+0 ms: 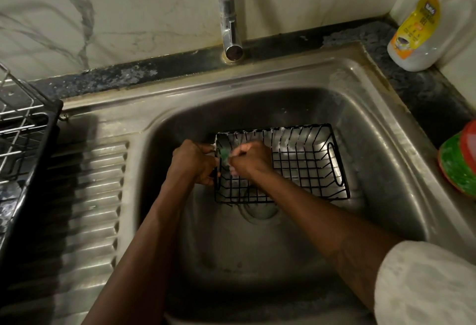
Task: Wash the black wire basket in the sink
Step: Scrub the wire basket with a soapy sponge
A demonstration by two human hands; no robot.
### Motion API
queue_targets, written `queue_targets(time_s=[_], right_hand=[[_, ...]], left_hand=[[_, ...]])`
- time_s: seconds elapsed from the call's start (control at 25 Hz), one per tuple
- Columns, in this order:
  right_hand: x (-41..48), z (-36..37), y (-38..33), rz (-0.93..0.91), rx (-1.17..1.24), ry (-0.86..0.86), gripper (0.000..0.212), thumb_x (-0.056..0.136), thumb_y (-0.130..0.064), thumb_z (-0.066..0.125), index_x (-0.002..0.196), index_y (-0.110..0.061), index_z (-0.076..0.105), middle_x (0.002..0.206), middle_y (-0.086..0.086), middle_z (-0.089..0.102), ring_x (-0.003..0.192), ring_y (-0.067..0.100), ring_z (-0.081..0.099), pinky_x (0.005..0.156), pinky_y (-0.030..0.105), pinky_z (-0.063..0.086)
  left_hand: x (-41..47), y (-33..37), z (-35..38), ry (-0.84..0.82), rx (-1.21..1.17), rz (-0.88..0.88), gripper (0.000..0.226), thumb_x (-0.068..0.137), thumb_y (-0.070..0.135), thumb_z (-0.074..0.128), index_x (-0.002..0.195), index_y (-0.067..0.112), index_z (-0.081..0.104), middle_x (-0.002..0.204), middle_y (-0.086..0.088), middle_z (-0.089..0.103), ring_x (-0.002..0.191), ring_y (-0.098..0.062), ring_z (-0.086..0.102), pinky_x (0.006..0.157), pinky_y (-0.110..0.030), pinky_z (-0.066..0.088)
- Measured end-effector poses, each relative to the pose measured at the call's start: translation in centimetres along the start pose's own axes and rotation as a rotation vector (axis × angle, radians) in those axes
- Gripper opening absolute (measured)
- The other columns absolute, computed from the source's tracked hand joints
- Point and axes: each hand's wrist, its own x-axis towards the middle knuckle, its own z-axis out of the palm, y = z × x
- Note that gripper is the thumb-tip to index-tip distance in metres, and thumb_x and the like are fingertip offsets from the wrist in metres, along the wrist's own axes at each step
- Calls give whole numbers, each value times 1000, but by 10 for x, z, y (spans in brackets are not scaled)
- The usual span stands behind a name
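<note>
Over the drain [260, 212] of the sink [373, 97], the black wire basket [304, 167] lies with its long axis left to right. The left hand [193, 162] grips its left end. The right hand [251, 159], fingers curled round a green scrubber [225, 154], sits just inside that end. Most wire lies right of the fingers, so strokes likely run rightward.

The basket [304, 165] is a rectangular tray of thin black wire, with a grid floor, low slanted sides and an oval loop handle at its right end. It sits upright in the middle of the frame, in the far half of the dull steel sink [381, 118], long side running left to right, its near edge over the drain. White suds cling to its wires. The left hand [193, 162] grips its left end.
</note>
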Motion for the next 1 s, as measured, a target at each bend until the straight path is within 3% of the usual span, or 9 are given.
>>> queue_targets(time_s=[0.12, 0.28, 0.44, 0.56, 0.64, 0.72, 0.8, 0.88, 1.0], right_hand=[[7, 9, 7, 69, -256, 45, 9, 80, -17, 81, 80, -17, 72, 79, 2, 74, 72, 12, 73, 69, 30, 63], [0, 11, 3, 18, 102, 8, 6, 86, -13, 77, 91, -13, 74, 79, 5, 75, 60, 14, 74, 62, 33, 64], [7, 15, 3, -62, -38, 100, 3, 86, -12, 76, 88, -14, 75, 85, 7, 75, 75, 20, 74, 70, 39, 64], [15, 21, 4, -41, -211, 108, 6, 85, -12, 76, 90, -13, 74, 98, 12, 73, 88, 24, 71, 73, 34, 62], [11, 21, 7, -3, -191, 31, 15, 80, -10, 82, 92, -14, 74, 100, 8, 72, 89, 20, 71, 60, 22, 58], [2, 12, 10, 34, -137, -60, 23, 77, -6, 84, 97, -13, 74, 99, 2, 73, 88, 13, 71, 53, 14, 52], [-4, -1, 10, 56, -91, -134, 24, 76, -5, 85, 96, -13, 76, 99, 0, 74, 89, 10, 72, 66, 19, 59], [-8, -7, 12, 48, -232, -254, 21, 74, -7, 86, 91, -14, 78, 98, 0, 75, 93, 14, 72, 82, 32, 62], [-10, -11, 15, 42, -218, -264, 20, 74, -4, 84, 90, -14, 77, 97, 2, 75, 90, 16, 73, 81, 37, 62]], left_hand=[[-1, 1, 0, 9, 6, 0, 30, 85, 5, 75, 111, 19, 73, 97, -14, 74, 76, -30, 76, 67, -51, 63], [-2, 3, 1, 16, -5, -9, 27, 84, 5, 77, 106, 20, 73, 106, -15, 71, 86, -29, 74, 67, -52, 63], [-1, 3, 2, 9, -17, -15, 24, 84, 4, 77, 104, 17, 73, 102, -15, 73, 84, -28, 74, 67, -53, 62], [-1, 6, -1, 0, -1, -29, 29, 85, 2, 75, 110, 16, 72, 94, -10, 73, 84, -27, 75, 71, -52, 63], [-1, 4, -3, -22, 54, 7, 29, 85, 1, 74, 112, 12, 72, 91, -5, 71, 87, -24, 74, 73, -46, 63], [-4, 1, -4, -34, 58, 50, 26, 86, 1, 69, 110, 12, 70, 99, -11, 70, 85, -24, 74, 66, -42, 64], [-5, -1, -5, -28, 49, 64, 23, 86, 2, 69, 105, 15, 70, 102, -14, 70, 83, -24, 74, 62, -41, 64], [-5, 0, -4, -26, 58, 61, 24, 85, 3, 70, 106, 16, 70, 103, -14, 69, 85, -26, 74, 63, -42, 64], [-4, 4, -3, -5, 1, -4, 22, 84, 2, 74, 101, 16, 73, 91, -7, 73, 83, -27, 75, 72, -47, 63]])
